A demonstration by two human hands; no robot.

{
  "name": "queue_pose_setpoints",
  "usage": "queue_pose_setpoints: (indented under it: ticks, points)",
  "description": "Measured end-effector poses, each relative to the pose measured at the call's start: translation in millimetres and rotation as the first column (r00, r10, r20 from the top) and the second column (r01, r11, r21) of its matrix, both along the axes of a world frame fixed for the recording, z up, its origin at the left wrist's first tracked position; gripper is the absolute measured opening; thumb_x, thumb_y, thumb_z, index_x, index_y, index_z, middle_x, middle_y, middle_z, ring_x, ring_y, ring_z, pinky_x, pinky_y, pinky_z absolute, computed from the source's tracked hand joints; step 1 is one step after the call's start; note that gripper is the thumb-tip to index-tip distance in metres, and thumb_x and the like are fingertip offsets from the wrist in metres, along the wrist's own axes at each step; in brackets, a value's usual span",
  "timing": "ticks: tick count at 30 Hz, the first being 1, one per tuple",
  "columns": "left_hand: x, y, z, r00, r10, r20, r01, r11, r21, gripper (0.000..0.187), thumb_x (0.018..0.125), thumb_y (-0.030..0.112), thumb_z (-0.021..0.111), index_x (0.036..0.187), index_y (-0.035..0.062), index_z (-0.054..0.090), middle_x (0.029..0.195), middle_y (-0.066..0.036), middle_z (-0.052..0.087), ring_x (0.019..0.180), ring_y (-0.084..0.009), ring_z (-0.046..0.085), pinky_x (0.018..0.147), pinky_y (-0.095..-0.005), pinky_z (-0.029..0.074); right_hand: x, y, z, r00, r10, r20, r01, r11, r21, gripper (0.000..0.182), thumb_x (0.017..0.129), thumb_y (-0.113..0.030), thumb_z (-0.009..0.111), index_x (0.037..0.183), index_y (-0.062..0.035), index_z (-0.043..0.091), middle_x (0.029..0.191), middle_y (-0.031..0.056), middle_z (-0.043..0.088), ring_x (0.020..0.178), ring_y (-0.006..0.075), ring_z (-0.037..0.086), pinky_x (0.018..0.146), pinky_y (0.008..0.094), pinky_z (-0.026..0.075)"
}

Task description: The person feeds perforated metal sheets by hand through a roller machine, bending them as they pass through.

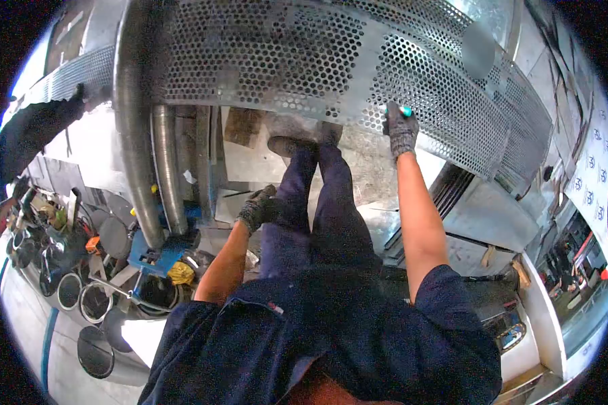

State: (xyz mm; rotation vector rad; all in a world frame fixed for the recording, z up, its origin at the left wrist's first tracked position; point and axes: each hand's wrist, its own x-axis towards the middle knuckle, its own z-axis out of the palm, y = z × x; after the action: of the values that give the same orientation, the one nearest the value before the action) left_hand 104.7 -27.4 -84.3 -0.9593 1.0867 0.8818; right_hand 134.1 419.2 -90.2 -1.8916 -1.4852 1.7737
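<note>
My right hand (402,129), in a dark grey knitted glove, is closed at the near edge of a perforated metal sheet (439,101). A small teal-ended object (405,111) sticks out of its grip; the rest of it is hidden by the fingers. My left hand (255,209), gloved the same way, hangs low beside my thigh, apart from the sheet. Its fingers are loosely bent with the thumb apart, and nothing shows in them. Rows of round holes cover the sheet, broken by plain bands.
Large metal tubes (134,135) stand left of my legs, near a blue metal base (157,255). Rings, discs and tools crowd the floor at left. A dark-sleeved arm of another person (40,131) reaches in there. Metal sheets (493,212) lean at right.
</note>
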Motion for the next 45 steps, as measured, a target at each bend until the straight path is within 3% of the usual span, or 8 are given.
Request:
queue_pose_setpoints:
  ticks: [4,8,17,22,32,38,41,45]
  points:
    - [51.9,-1.3,-71.0,0.026,-0.401,-0.916,0.877,0.448,-0.171,0.039,0.087,0.026,0.055,0.121,0.0076,0.052,0.110,-0.012,0.063,0.096,-0.0256,0.059,0.078,-0.0350,0.049,-37.9,32.1,-80.9,0.995,0.095,-0.020,-0.095,0.995,0.026,0.026,0.076,-0.029,0.070,0.083,-0.0076,0.057,0.066,0.0045,0.060,0.048,0.0160,0.053,0.044,0.0304,0.042]
    - [95.2,18.8,-98.0,0.626,-0.591,-0.510,0.656,0.752,-0.065,0.040,0.090,0.023,0.049,0.126,0.0075,0.048,0.113,-0.016,0.061,0.100,-0.0279,0.058,0.081,-0.0348,0.047,-67.1,54.4,-170.8,0.975,0.217,0.045,-0.221,0.965,0.139,0.026,0.078,-0.029,0.068,0.087,-0.0070,0.059,0.064,0.0040,0.060,0.050,0.0133,0.055,0.045,0.0291,0.043]
    - [100.7,39.0,-91.4,0.162,-0.683,-0.713,0.925,0.358,-0.132,0.041,0.096,0.018,0.038,0.136,0.0071,0.039,0.122,-0.022,0.054,0.109,-0.0307,0.055,0.088,-0.0339,0.045,-108.4,59.7,-271.0,0.951,0.300,0.070,-0.304,0.878,0.371,0.025,0.080,-0.027,0.069,0.087,-0.0046,0.059,0.069,0.0029,0.061,0.055,0.0105,0.053,0.052,0.0274,0.046]
    - [109.4,48.7,-102.9,0.855,-0.499,-0.141,0.477,0.864,-0.160,0.040,0.094,0.015,0.041,0.134,0.0103,0.041,0.126,-0.014,0.053,0.109,-0.0271,0.054,0.090,-0.0334,0.043,-108.9,48.4,-285.0,0.941,0.318,0.116,-0.336,0.836,0.434,0.025,0.082,-0.028,0.067,0.088,-0.0051,0.061,0.075,0.0025,0.062,0.069,0.0113,0.054,0.069,0.0289,0.046]
    - [97.9,59.0,-90.8,0.804,-0.476,-0.357,0.448,0.879,-0.162,0.034,0.097,0.025,0.037,0.113,0.0067,0.060,0.107,-0.013,0.063,0.095,-0.0227,0.060,0.078,-0.0292,0.046,-123.0,76.7,-311.8,0.946,0.286,-0.153,-0.205,0.893,0.401,0.026,0.081,-0.025,0.070,0.092,-0.0032,0.060,0.081,0.0029,0.063,0.072,0.0127,0.054,0.070,0.0281,0.046]
    - [136.8,10.8,-118.4,0.225,-0.719,-0.657,0.886,0.431,-0.168,0.036,0.095,0.016,0.034,0.126,0.0111,0.052,0.125,-0.013,0.054,0.111,-0.0283,0.053,0.093,-0.0355,0.043,-113.1,49.4,-309.6,0.946,0.314,0.080,-0.314,0.825,0.470,0.028,0.077,-0.026,0.074,0.088,-0.0038,0.061,0.082,0.0042,0.063,0.072,0.0134,0.054,0.071,0.0297,0.047]
    - [101.6,53.4,-93.1,0.774,-0.546,-0.319,0.497,0.837,-0.227,0.037,0.094,0.033,0.046,0.120,0.0082,0.057,0.111,-0.014,0.062,0.094,-0.0238,0.061,0.076,-0.0308,0.048,-127.8,57.8,-309.5,0.971,0.102,-0.216,-0.024,0.942,0.336,0.029,0.077,-0.027,0.073,0.089,-0.0037,0.060,0.082,0.0042,0.062,0.071,0.0137,0.053,0.071,0.0305,0.047]
    - [86.3,64.1,-88.8,0.783,-0.515,-0.349,0.509,0.853,-0.117,0.038,0.092,0.032,0.049,0.123,0.0101,0.055,0.120,-0.012,0.058,0.107,-0.0240,0.056,0.086,-0.0308,0.045,-146.9,58.4,-274.3,0.947,0.312,0.077,-0.303,0.784,0.542,0.034,0.077,-0.030,0.073,0.092,-0.0028,0.059,0.083,0.0051,0.062,0.073,0.0158,0.053,0.073,0.0319,0.046]
